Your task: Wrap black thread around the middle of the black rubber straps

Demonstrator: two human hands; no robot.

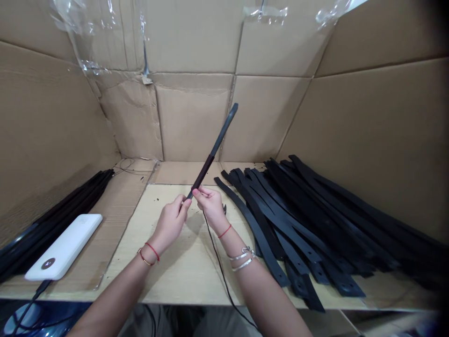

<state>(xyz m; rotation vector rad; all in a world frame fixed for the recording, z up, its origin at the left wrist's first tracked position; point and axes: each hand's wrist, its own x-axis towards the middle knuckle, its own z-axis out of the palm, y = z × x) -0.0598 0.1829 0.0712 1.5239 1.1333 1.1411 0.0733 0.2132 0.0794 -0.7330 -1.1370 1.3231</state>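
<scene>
Cardboard sheets (192,37) line the back and sides around me, with some clear plastic film (91,32) hanging near the top. I place everything here from the pale wooden board (185,281) low in front of me. Over this board, my left hand (170,224) and my right hand (210,206) hold one black strip (224,128) together near its lower end. The grip is narrow: the fingers of both hands are closed on the strip, and the hands are almost touching. The strip rises at a tilt, with its far end pointing toward the cardboard at the back. Just above my fingers, its lower part looks dark brown. I judge the strip to be light and rather stiff, because it does not droop, but it may flex under force. Its smooth surface could slip a little, so this lower part seems the best place to hold it. To the right of the board lies a heap of black straps (308,220), with holes at their ends. To the left of the board are a bundle of thin black strips (59,210) and a white power bank (63,248). A thin black cable (217,262) crosses the board under my right hand.
</scene>
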